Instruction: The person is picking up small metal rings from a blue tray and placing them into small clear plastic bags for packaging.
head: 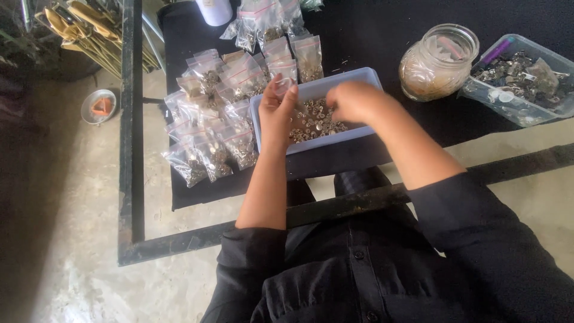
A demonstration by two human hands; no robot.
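Note:
A pale blue plastic tray (pixel 359 76) full of small metal pieces (pixel 315 119) sits on black cloth in front of me. My left hand (pixel 276 113) is over the tray's left end, holding a small clear zip bag (pixel 283 85) upright. My right hand (pixel 353 100) hovers over the tray's middle with fingers curled down into the metal pieces; whether it holds any is hidden.
A heap of filled clear zip bags (pixel 218 113) lies left of the tray, more at the back (pixel 269 24). A glass jar (pixel 438 61) and a clear plastic tub of metal parts (pixel 519 81) stand at the right. A black metal frame (pixel 127 131) borders the cloth.

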